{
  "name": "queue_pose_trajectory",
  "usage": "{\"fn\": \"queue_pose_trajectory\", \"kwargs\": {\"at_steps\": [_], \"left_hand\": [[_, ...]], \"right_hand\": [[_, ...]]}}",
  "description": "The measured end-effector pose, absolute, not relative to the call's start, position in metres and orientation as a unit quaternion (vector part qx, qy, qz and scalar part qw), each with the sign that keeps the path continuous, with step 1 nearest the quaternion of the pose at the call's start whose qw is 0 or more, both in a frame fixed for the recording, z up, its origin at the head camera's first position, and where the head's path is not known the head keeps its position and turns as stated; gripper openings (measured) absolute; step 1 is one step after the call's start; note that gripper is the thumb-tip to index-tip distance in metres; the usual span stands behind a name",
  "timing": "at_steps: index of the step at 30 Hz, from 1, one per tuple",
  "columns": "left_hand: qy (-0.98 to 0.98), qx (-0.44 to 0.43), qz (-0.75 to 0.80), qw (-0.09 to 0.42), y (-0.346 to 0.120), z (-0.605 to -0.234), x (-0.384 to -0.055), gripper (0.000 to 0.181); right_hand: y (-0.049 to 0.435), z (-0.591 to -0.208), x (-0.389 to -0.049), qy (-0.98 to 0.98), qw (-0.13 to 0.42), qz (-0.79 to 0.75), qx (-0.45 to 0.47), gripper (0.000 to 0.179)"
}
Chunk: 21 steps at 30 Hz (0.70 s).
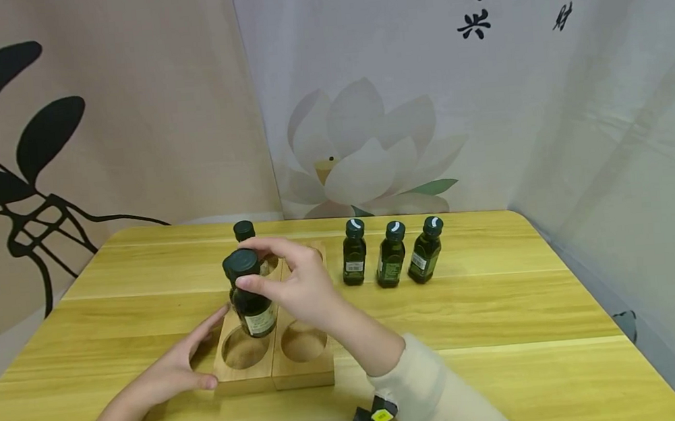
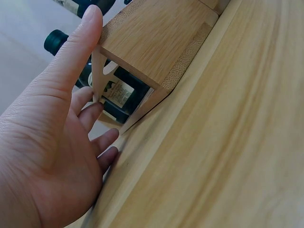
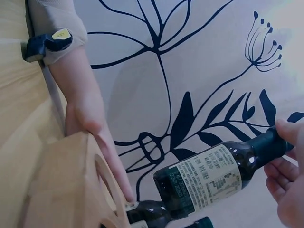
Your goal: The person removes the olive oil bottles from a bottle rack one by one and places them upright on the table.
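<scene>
Dark bottle (image 1: 254, 308), cap (image 1: 243, 263) pinched in right hand (image 1: 304, 282), held above wooden rack (image 1: 304, 379) by its front-left hole (image 1: 243, 355).
Left hand (image 1: 174, 371) loosely spread at rack's side; from here: yellow wood-grain table (image 1: 504, 356), three bottles (image 1: 390, 259) upright right of rack, lotus-print backdrop (image 1: 363, 162) behind.

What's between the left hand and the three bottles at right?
In the head view, going from the left hand toward the three bottles: the rack, the held bottle above it, then the right hand.
</scene>
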<state>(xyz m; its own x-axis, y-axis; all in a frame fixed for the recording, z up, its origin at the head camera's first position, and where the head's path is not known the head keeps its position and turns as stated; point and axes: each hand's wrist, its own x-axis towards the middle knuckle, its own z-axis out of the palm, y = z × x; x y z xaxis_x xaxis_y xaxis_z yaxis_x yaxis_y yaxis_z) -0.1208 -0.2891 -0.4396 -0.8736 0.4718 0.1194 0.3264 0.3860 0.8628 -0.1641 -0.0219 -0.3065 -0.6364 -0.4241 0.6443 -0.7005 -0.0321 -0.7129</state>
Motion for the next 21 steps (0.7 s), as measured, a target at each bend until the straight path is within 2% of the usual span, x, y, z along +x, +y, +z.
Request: {"fn": "queue_pose_trajectory", "kwargs": {"at_steps": [4,10,17,21], "left_hand": [[0.83,0.248,0.495,0.062,-0.287,-0.439,-0.12,0.097],[0.83,0.255,0.494,0.05,-0.287,-0.44,-0.121,0.098],[0.832,0.255,0.49,0.05,-0.286,-0.439,-0.12,0.098],[0.831,0.254,0.493,0.051,-0.286,-0.439,-0.12,0.098]], "right_hand": [[-0.011,-0.301,-0.166,-0.694,0.111,0.593,0.392,0.036],[0.008,-0.298,-0.17,-0.674,0.072,0.634,0.371,0.036],[0.032,-0.3,-0.181,-0.7,0.135,0.593,0.376,0.036],[0.045,-0.3,-0.185,-0.705,0.141,0.595,0.359,0.035]]}}
